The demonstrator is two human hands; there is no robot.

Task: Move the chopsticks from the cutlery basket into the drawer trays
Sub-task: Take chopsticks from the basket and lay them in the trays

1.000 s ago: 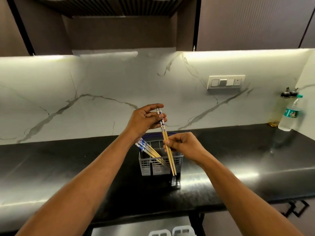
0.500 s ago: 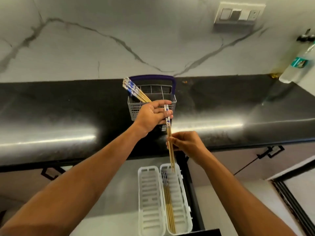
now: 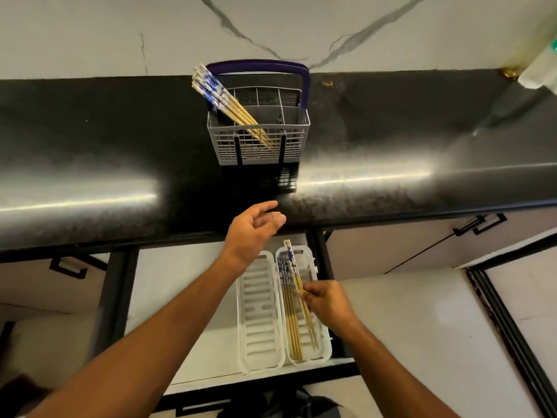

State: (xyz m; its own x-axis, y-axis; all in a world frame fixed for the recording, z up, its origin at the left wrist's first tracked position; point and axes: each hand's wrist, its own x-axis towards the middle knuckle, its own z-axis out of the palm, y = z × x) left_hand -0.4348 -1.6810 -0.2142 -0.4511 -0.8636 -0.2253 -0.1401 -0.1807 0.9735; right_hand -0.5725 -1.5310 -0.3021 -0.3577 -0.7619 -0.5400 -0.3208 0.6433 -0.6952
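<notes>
A grey cutlery basket (image 3: 259, 147) with a purple handle stands on the black counter; several blue-topped bamboo chopsticks (image 3: 224, 102) lean out of its left side. Below, in the open drawer, lie two white slotted trays: the left tray (image 3: 259, 312) holds nothing, the right tray (image 3: 322, 351) holds several chopsticks (image 3: 291, 321). My right hand (image 3: 327, 301) pinches a pair of chopsticks (image 3: 294, 267) over the right tray, blue ends pointing toward the counter. My left hand (image 3: 254, 230) hovers with fingers apart at the counter's front edge, holding nothing.
The black counter (image 3: 90, 164) runs the full width, with a marble wall behind it. A plastic bottle (image 3: 539, 70) stands at the far right. Black cabinet handles (image 3: 479, 226) flank the drawer (image 3: 168, 297). A dark object lies on the floor below the drawer.
My left hand let go of the chopstick pair and drew back, fingers apart. My right hand carried the pair down over the right tray. My view tilted further down.
</notes>
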